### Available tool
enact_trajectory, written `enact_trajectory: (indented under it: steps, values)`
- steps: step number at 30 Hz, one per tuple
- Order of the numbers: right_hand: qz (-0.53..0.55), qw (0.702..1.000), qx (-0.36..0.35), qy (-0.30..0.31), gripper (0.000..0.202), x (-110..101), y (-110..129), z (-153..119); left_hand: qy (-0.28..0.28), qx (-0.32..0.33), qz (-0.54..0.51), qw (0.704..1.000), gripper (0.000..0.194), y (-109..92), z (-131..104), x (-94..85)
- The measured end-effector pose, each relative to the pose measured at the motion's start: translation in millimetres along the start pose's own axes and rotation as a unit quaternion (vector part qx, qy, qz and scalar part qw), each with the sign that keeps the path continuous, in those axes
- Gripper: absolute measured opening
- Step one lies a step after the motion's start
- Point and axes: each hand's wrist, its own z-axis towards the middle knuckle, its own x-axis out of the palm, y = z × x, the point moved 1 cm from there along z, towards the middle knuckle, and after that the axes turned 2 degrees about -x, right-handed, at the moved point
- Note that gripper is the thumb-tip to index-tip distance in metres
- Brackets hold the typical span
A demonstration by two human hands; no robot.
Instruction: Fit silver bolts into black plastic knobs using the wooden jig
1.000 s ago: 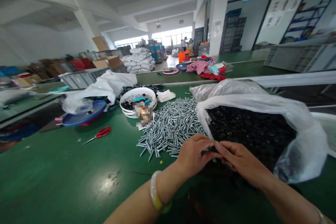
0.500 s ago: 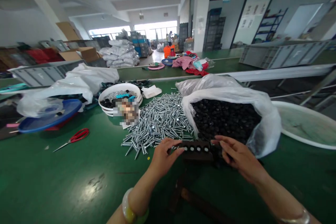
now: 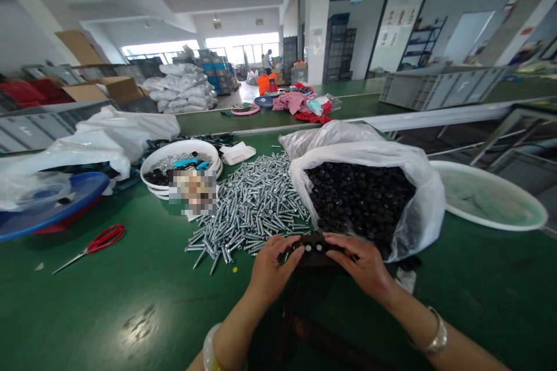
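Observation:
A dark block (image 3: 319,259) with round light spots along its top lies at the near middle of the green table. My left hand (image 3: 272,264) grips its left end between thumb and fingers. On the right end, my right hand (image 3: 363,264) has its thumb and fingers closed round a black part at the block. Behind the hands are a pile of silver screws (image 3: 256,203) and a white bag (image 3: 420,208) full of black pieces (image 3: 357,197). In shadow nearer me lies a dark tool with a wooden handle (image 3: 313,333).
Red-handled scissors (image 3: 105,237) lie at the left. White bowls (image 3: 152,188) and a blue tray (image 3: 93,185) stand behind them. A round white tray (image 3: 517,223) is at the right. Grey crates (image 3: 448,90) and a distant person (image 3: 267,59) are farther back.
My right hand has moved left along the block, closer to my left hand, and now covers more of the round spots. The camera view has shifted right.

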Motion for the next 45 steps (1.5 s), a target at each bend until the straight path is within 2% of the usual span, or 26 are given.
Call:
enact_trajectory:
  steps: [3,7,11,17,21,23,27,31,33,35,37,39,40,42,45]
  values:
    - [-0.02,1.0,-0.007,-0.011,0.019,-1,1,0,-0.011,-0.003,-0.031,0.999,0.028,0,-2,1.1]
    - [-0.035,0.998,0.047,0.001,0.023,-4,5,4,-0.033,-0.011,-0.088,0.996,0.021,-1,0,2.4]
    - [-0.045,0.995,0.088,0.033,0.031,-5,9,14,-0.034,-0.082,-0.161,0.983,0.017,1,4,6.7]
    - [-0.04,0.986,0.153,0.056,0.032,-1,9,22,-0.018,-0.215,-0.322,0.922,0.02,-2,3,10.6]
    - [0.039,0.965,0.254,0.06,0.034,1,11,23,0.005,-0.305,-0.407,0.861,0.019,-6,4,9.6]
    - [0.067,0.95,0.297,0.074,0.034,0,13,25,0.011,-0.332,-0.425,0.842,0.017,-8,6,8.2]
    - [0.085,0.937,0.324,0.096,0.032,1,14,29,0.021,-0.357,-0.431,0.828,0.018,-12,10,7.1]
    - [0.114,0.942,0.303,0.086,0.029,2,12,28,0.006,-0.343,-0.431,0.834,0.024,-12,6,10.6]
    - [0.132,0.94,0.308,0.071,0.029,0,11,27,0.004,-0.339,-0.438,0.832,0.029,-8,2,12.4]
    - [0.171,0.931,0.321,0.02,0.028,-9,7,29,-0.007,-0.334,-0.472,0.816,0.031,-1,0,11.4]
    - [0.241,0.913,0.319,-0.081,0.024,-22,-1,31,-0.072,-0.332,-0.524,0.781,0.027,8,0,5.9]
    - [0.312,0.881,0.305,-0.184,0.019,-37,-14,31,-0.157,-0.341,-0.553,0.743,0.015,19,4,-2.7]
    - [0.336,0.866,0.305,-0.211,0.017,-43,-21,30,-0.189,-0.347,-0.556,0.731,0.009,24,6,-7.1]
    - [0.358,0.852,0.313,-0.216,0.017,-49,-31,26,-0.208,-0.354,-0.55,0.727,0.011,32,9,-14.2]
    - [0.346,0.87,0.307,-0.169,0.017,-46,-28,19,-0.188,-0.347,-0.54,0.744,0.01,37,9,-18.7]
